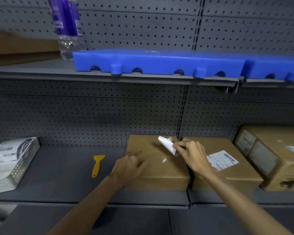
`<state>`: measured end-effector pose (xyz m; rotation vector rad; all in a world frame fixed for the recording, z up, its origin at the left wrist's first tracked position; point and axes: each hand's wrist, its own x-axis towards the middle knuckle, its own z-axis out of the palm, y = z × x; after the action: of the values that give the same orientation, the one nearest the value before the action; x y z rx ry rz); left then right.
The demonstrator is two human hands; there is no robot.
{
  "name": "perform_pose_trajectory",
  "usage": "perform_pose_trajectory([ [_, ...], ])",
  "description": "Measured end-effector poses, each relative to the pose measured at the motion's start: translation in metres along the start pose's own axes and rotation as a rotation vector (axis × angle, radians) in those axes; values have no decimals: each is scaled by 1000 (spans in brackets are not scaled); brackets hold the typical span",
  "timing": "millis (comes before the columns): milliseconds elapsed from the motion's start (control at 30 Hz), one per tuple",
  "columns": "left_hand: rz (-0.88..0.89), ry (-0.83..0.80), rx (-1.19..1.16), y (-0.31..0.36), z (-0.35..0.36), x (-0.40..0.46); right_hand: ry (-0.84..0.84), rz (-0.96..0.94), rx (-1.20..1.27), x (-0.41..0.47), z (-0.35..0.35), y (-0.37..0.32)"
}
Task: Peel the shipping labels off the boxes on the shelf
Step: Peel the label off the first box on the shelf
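A flat cardboard box (153,173) lies on the grey shelf (61,177). My left hand (129,165) presses flat on its left top. My right hand (192,155) pinches a curled white label (166,144) lifted off the box top. A small white scrap (164,159) stays stuck on the cardboard. To the right lies a second flat box (231,175) with a barcode label (222,159) stuck on top. A taller box (275,156) at far right carries labels on its side and top.
A yellow plastic scraper (97,164) lies on the shelf left of the boxes. A perforated metal basket (22,165) with peeled labels stands at far left. The shelf above holds blue foam pads (159,62), a water bottle (66,26) and flat cardboard (22,48).
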<state>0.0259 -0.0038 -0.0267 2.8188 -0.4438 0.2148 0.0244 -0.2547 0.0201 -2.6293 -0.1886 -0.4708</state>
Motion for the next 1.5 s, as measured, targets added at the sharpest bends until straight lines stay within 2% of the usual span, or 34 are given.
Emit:
perform_pose_trajectory([
  [67, 44, 38, -2, 11, -11, -1, -8, 3, 53, -5, 3, -3],
  [200, 183, 132, -46, 37, -19, -10, -13, 96, 407, -10, 3, -14],
  [367, 195, 134, -149, 47, -11, -8, -65, 104, 647, -12, 4, -26],
  [433, 203, 137, -119, 46, -9, -5, -99, 114, 712, -13, 4, -27],
  [600, 217, 141, 0, 44, -15, 0, -154, 112, 635, -16, 8, -23],
  [733, 212, 131, 37, 44, -20, -2, -107, 120, 466, -22, 2, -26],
  [900, 112, 108, -189, 45, -15, 3, -114, 133, 253, -24, -5, -37],
  [1033, 133, 126, -218, 47, -15, 6, -80, 39, 44, -26, -2, -44],
  [1167, 166, 58, -431, 50, -20, 7, -53, 86, 169, -24, 2, -44],
  [1333, 198, -41, -522, 51, -21, 6, -28, 96, 277, -24, 10, -43],
  [1433, 153, -117, -625, 58, -28, 3, 4, 102, 447, -21, 15, -41],
  [1500, 127, -154, -614, 62, -30, 2, 0, 96, 527, -18, 16, -39],
])
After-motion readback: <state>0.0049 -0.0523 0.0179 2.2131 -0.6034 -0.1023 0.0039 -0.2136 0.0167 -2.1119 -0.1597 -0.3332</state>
